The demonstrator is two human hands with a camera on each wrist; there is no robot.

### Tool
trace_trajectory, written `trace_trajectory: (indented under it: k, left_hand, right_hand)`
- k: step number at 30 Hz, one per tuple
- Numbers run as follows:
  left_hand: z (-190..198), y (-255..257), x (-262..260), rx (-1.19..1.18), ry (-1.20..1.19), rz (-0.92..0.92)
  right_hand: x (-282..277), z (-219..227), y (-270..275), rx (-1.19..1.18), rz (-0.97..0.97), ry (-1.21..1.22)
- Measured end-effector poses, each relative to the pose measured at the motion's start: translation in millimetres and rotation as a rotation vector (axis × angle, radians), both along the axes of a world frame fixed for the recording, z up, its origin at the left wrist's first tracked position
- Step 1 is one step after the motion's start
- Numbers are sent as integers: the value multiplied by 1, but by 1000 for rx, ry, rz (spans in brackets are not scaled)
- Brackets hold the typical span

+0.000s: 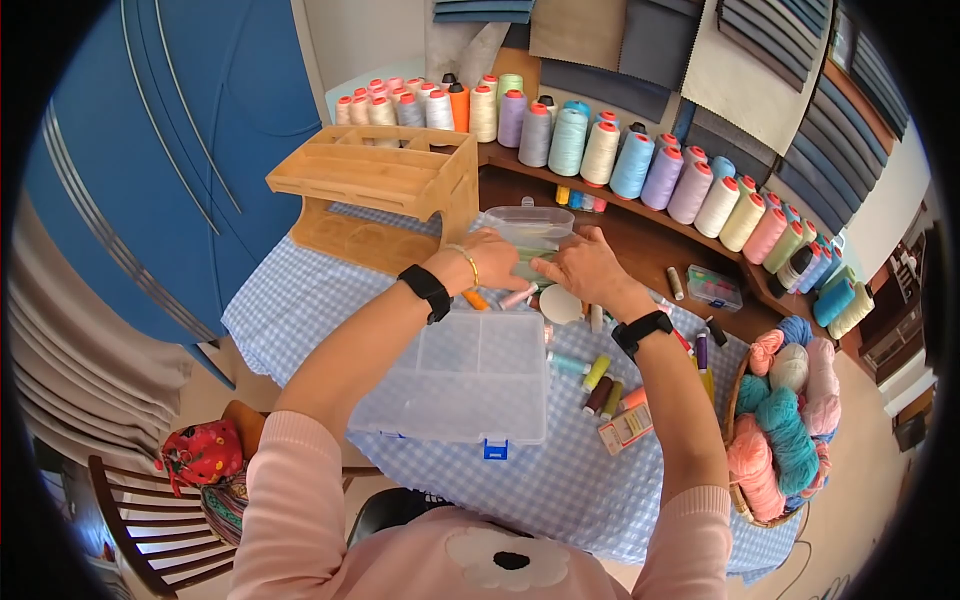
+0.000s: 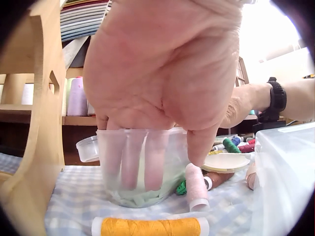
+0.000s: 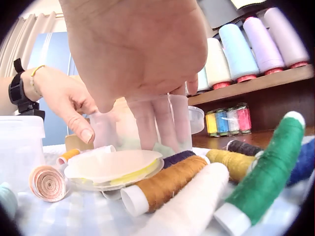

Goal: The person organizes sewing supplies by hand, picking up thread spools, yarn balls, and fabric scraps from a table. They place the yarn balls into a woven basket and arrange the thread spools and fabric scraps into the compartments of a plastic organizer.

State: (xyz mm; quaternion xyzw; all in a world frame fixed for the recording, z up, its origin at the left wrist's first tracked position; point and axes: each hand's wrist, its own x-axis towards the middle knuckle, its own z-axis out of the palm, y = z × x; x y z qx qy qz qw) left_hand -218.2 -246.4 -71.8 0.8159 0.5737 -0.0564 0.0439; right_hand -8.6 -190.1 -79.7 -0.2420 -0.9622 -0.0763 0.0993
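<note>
A small translucent plastic tub (image 2: 172, 157) stands on the checked cloth with pale green pieces (image 2: 140, 197) at its bottom. My left hand (image 1: 485, 258) grips its near wall, fingers inside and thumb outside beside a pale pink thread spool (image 2: 196, 187). From the other side my right hand (image 1: 592, 272) holds the tub too, its long fingers showing inside through the plastic in the right wrist view. An orange spool (image 2: 150, 227) lies in front. Next to the tub rests a round whitish disc (image 1: 560, 305).
Nearest me is a large clear compartment box (image 1: 450, 395) with a blue latch. A wooden rack (image 1: 375, 165) stands at the left. Loose spools (image 1: 600, 395) scatter to the right, by a basket of yarn (image 1: 785, 435). Thread cones (image 1: 633, 165) line the shelf behind.
</note>
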Motion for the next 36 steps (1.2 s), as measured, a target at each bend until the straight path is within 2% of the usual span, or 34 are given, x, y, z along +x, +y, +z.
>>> trace_trajectory:
  k: [4, 6, 7, 9, 10, 12, 13, 14, 16, 22, 24, 27, 29, 30, 34, 36]
  left_hand:
    - [3, -4, 1, 22, -19, 9]
    - [5, -5, 2, 21, 13, -10]
    - [2, -4, 0, 21, 11, -17]
    - [-4, 0, -3, 26, -43, -16]
    - [-3, -1, -1, 26, -48, -40]
    - [4, -8, -1, 35, -102, -67]
    - [7, -8, -2, 9, -79, -70]
    - [5, -7, -2, 9, -85, -81]
    - [2, -10, -4, 75, -232, -39]
    - [13, -14, 2, 133, -289, -47]
    - [15, -16, 3, 185, -316, -36]
    - [9, -13, -3, 273, -365, -28]
    - [16, -20, -3, 314, -386, -33]
    - [19, -24, -2, 249, -368, -12]
    - [13, -31, -5, 170, -257, -13]
    - [6, -31, -6, 205, -241, -21]
  right_hand:
    - [-1, 7, -3, -19, -15, -47]
    - [-1, -2, -1, 44, 48, 126]
    - [-1, 1, -4, 45, 42, 124]
    - [-3, 5, -10, -88, -69, -59]
    - [-1, 8, -12, -89, -93, -63]
    - [4, 12, -13, -64, -24, 8]
    - [9, 14, -14, -51, 30, 185]
    - [17, 19, -14, -50, 19, 179]
    - [37, 36, -15, -147, 34, 499]
    - [110, 86, -34, -205, -96, 420]
    - [121, 96, -49, -262, -139, 425]
    - [126, 104, -69, -322, -186, 311]
    - [125, 94, -75, -260, -115, 257]
    - [123, 89, -80, -195, -48, 202]
    - [116, 68, -98, -386, -132, -14]
    - [114, 50, -101, -374, -101, -25]
